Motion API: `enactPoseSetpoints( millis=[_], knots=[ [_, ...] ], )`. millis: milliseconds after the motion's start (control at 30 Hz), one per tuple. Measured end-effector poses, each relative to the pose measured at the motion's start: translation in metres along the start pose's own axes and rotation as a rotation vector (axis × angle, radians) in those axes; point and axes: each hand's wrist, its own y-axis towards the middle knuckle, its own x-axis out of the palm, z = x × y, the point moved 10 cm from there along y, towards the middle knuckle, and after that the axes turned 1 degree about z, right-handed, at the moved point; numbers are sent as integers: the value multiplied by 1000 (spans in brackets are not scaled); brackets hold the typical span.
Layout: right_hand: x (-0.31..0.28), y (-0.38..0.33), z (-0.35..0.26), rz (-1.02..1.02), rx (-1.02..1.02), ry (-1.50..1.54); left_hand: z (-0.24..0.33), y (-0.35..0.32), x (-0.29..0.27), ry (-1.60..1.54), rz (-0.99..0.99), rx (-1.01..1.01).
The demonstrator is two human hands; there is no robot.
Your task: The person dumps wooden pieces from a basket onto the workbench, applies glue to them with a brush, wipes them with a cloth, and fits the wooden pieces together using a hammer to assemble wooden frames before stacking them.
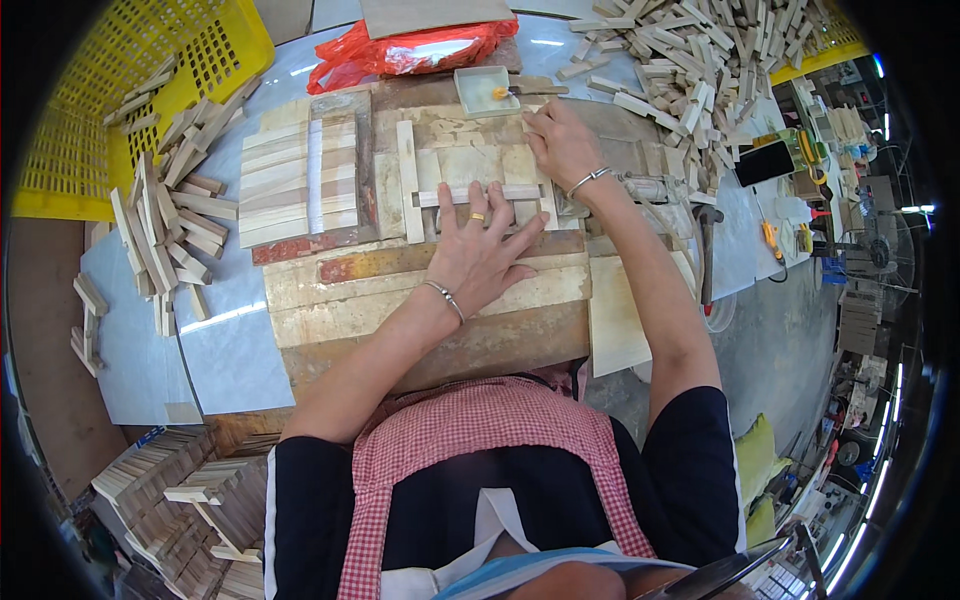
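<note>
My left hand (478,245) lies with fingers spread over a short wooden crosspiece (515,192) on the worn work board (450,295). Left of it stands a longer pale wooden strip (408,165), meeting the crosspiece near its lower part. My right hand (566,150) is curled, its fingertips closed at the upper end of a second wooden strip (546,197) at the crosspiece's right end. Most of that strip is hidden by the hand. Above the fingers sits a shallow square dish (484,92) with a small yellowish brush-like tool (502,93) across its rim.
A row of joined wooden strips (290,175) lies at the left of the board. Loose wooden pieces (165,225) spill from a yellow basket (190,50). Another heap of pieces (690,60) is at the far right, near a clamp (645,187), a hammer (708,250) and a phone (764,163).
</note>
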Motion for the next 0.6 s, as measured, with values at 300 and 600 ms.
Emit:
enactPoseSetpoints(
  millis=[300, 600],
  knots=[
    [2, 1, 5, -33, 68, 18, -1, 0, -2, 21, 10, -9],
    [13, 7, -11, -63, 32, -27, -7, -5, -6, -21, 5, -29]
  ],
)
